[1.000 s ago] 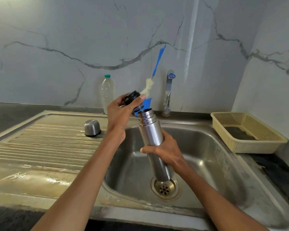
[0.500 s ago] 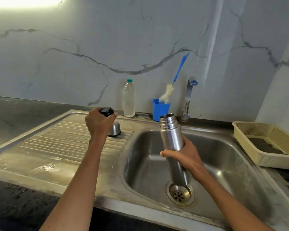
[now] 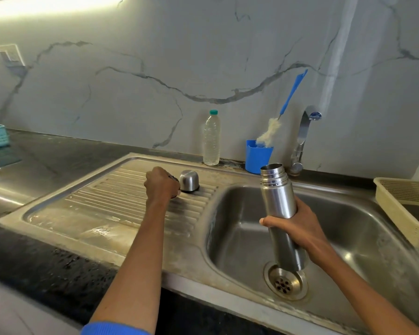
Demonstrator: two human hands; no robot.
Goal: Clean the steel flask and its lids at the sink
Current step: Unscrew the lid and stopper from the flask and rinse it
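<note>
One stainless steel sink basin (image 3: 348, 228) with a ribbed draining board (image 3: 121, 201) at its left is taking up most of the table, and one tall open-mouthed steel flask (image 3: 279, 197) is standing nearly upright over the round drain (image 3: 286, 282), its long axis leaning a little with the mouth up. The right hand (image 3: 298, 228) is wrapping closed around the flask's lower middle, holding it above the basin. One domed steel cup lid (image 3: 189, 180) is sitting mouth-down on the draining board, and the left hand (image 3: 161, 183) is hovering just beside it on its left, curled around one small dark inner lid (image 3: 173, 177), most of which is hidden by the fingers. The left hand is seemingly setting that lid down next to the steel one. That is making two lids and one flask. One blue-handled bottle brush (image 3: 273, 128) is standing in a blue plastic cup (image 3: 258, 157) behind the flask, nearer the right hand, which is probably mattering for the coming scrub.
</note>
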